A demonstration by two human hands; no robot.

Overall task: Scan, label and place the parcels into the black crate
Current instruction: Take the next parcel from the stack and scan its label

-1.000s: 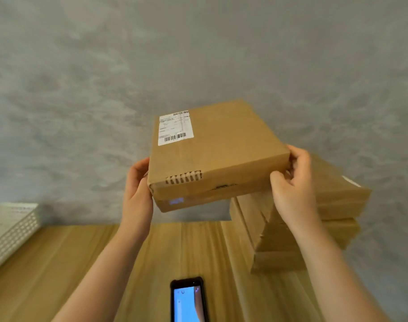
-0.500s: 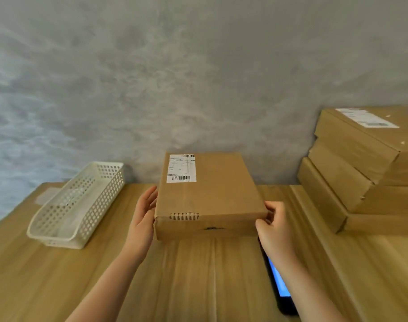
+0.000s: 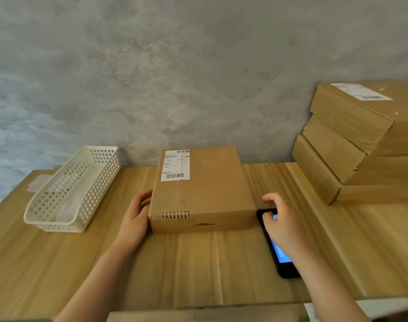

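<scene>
Left hand rests with relaxed fingers against the left side of the parcel; right hand, fingers curled, sits atop the handheld scanner, though an actual grip on it cannot be confirmed. Parcel lies flat on the wooden surface, long axis pointing toward the wall, shipping label at far left. White basket left; stacked boxes right.

Two bare forearms, no sleeves in view; left hand, right hand — ungloved
</scene>
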